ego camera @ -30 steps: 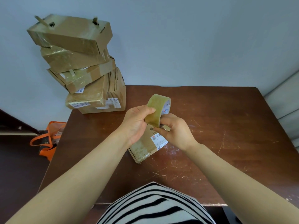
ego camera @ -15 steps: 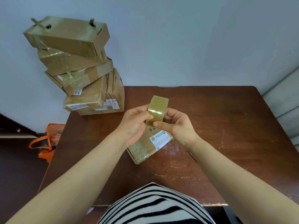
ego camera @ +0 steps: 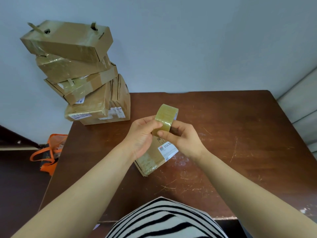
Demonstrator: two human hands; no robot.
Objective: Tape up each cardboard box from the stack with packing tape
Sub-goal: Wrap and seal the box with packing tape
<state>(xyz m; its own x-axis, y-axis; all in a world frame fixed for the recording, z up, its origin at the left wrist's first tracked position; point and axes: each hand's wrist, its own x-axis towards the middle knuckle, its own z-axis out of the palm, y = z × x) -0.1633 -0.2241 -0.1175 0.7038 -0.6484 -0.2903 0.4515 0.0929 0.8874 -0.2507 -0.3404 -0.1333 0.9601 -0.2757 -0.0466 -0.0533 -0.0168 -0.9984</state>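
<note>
Far left, down on the floor beside the counter (ego camera: 240,134): an orange bag (ego camera: 46,157), handles slumped. Next along, at the counter's back left corner and close against the pale wall (ego camera: 188,40), the stack of cardboard boxes (ego camera: 85,79), several high, skewed and leaning, each turned a little differently from the one below, most of them glossy with clear tape, white labels on the lower ones, loose tape ends sticking up from the top box (ego camera: 68,40). Toward the middle, the left hand (ego camera: 139,138), raised above the counter, fingers (ego camera: 148,119) curled and thumb pressed onto the near side of the roll of packing tape (ego camera: 166,115). Roll held on edge between both hands, yellowish and see-through, tilted up and away. Directly beneath the hands, flat on the counter and well apart from the stack, one small box (ego camera: 151,158), lying at an angle, near end shiny with tape, white printed label (ego camera: 167,149) on its top (print too small to read). Just right of the roll, the right hand (ego camera: 186,140), fingers curled behind the roll and thumb pinching its lower edge, the two thumb tips nearly meeting. Any loose tape end lifted from the roll: cannot tell. Further right, dark brown wood, scratched and scuffed, out to the far edge. At the bottom centre, a black-and-white striped top (ego camera: 164,219).
</note>
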